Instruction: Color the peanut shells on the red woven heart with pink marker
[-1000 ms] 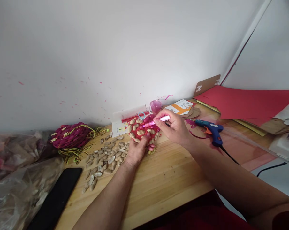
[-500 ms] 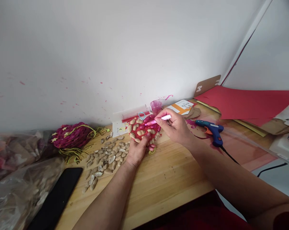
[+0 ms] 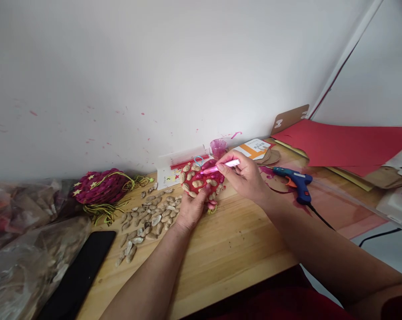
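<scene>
My left hand (image 3: pixel 191 209) grips the near edge of a red round piece (image 3: pixel 201 181) covered with glued peanut shells, tilting it up off the wooden table (image 3: pixel 234 249). My right hand (image 3: pixel 245 178) is closed round a pink brush (image 3: pixel 220 166), its tip touching the upper part of the red piece, where some shells are painted pink. Several loose peanut shells (image 3: pixel 147 220) lie in a heap just left of my left hand.
A blue glue gun (image 3: pixel 296 183) with a black cord lies to the right. A pink paint cup (image 3: pixel 217 147) stands by the wall. A magenta woven piece with stars (image 3: pixel 99 189), a black phone (image 3: pixel 79 275), plastic bags (image 3: pixel 24 262) and red paper sheets (image 3: pixel 344 144) surround the work.
The brush tip has shifted slightly left across the red piece. Both hands otherwise stay in place.
</scene>
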Demonstrator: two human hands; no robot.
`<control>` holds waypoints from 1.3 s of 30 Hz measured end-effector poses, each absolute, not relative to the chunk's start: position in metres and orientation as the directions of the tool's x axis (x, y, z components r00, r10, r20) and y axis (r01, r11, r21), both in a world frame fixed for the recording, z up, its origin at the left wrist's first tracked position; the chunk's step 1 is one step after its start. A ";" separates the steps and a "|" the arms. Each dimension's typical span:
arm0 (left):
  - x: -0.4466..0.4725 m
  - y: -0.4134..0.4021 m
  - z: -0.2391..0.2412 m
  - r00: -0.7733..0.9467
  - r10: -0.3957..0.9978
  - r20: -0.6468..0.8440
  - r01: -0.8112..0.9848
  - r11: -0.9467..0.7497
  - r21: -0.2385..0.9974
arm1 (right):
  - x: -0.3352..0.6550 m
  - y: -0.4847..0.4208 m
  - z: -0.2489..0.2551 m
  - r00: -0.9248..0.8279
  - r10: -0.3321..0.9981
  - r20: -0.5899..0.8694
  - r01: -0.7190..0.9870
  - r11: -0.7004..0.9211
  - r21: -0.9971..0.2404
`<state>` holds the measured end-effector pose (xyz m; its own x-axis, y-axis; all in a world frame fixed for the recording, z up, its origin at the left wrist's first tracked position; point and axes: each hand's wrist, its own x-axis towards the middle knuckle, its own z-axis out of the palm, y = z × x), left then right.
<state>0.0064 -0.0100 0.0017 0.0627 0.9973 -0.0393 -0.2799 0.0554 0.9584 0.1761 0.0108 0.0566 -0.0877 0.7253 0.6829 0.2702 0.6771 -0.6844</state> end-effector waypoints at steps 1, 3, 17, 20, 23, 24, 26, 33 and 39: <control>0.006 -0.010 0.002 0.063 0.997 -0.040 -0.276 0.056 0.960 | 0.176 0.011 0.056 -0.094 0.721 0.686 0.265 0.683 -0.681; 0.006 -0.010 0.003 0.069 0.997 -0.040 -0.262 0.056 0.963 | 0.175 0.010 0.056 -0.097 0.728 0.678 0.277 0.675 -0.684; 0.005 -0.009 -0.002 0.087 0.996 -0.028 -0.216 0.046 0.975 | 0.168 0.004 0.057 -0.223 0.581 0.783 0.336 0.800 -0.498; 0.004 -0.009 -0.001 0.078 0.996 -0.038 -0.207 0.054 0.977 | 0.168 0.004 0.058 -0.252 0.539 0.804 0.377 0.820 -0.431; 0.004 -0.009 0.000 0.059 0.997 -0.049 -0.207 0.060 0.977 | 0.170 0.004 0.058 -0.242 0.560 0.792 0.393 0.803 -0.447; 0.004 -0.009 0.000 0.061 0.997 -0.050 -0.201 0.061 0.978 | 0.170 0.004 0.058 -0.238 0.568 0.788 0.389 0.799 -0.459; 0.004 -0.009 -0.001 0.074 0.996 -0.047 -0.186 0.060 0.981 | 0.169 0.003 0.058 -0.244 0.576 0.781 0.374 0.798 -0.472; 0.003 -0.009 -0.001 0.097 0.995 -0.038 -0.173 0.055 0.983 | 0.169 0.004 0.057 -0.264 0.572 0.777 0.386 0.801 -0.458; 0.004 -0.009 -0.001 0.085 0.995 -0.043 -0.204 0.060 0.977 | 0.170 0.005 0.057 -0.248 0.581 0.775 0.373 0.796 -0.477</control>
